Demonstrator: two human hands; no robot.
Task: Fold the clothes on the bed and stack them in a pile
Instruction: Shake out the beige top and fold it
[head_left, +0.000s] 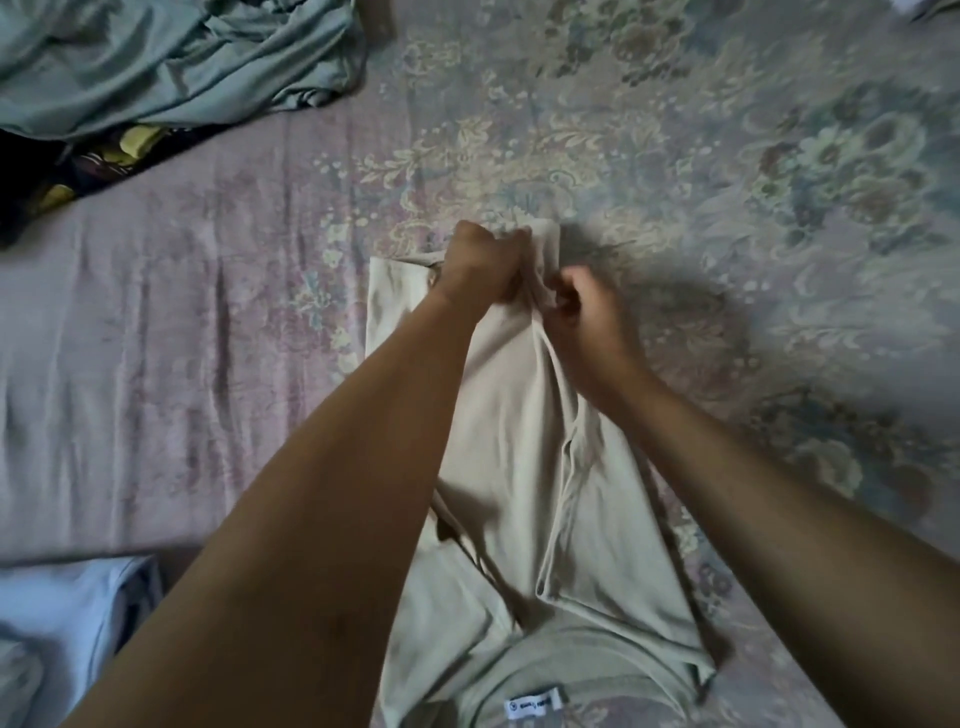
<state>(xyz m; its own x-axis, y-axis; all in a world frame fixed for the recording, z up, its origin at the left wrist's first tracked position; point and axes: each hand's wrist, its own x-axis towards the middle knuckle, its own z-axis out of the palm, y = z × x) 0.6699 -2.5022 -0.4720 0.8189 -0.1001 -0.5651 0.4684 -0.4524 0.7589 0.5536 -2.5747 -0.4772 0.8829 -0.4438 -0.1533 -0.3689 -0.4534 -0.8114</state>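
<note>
Folding is only half done. Beige shirt (524, 467) lies mid-bed, its far end bunched in both hands: left hand (480, 265) and right hand (584, 312), fingers curled tight on cloth. Green clothes (171, 57) wait unfolded at the far left corner.

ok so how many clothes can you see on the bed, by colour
beige: 1, the beige shirt gripped by the left hand and right hand
grey-green: 1, the crumpled garment
dark with yellow print: 1, the dark garment
light blue: 1, the blue garment
total: 4
</note>
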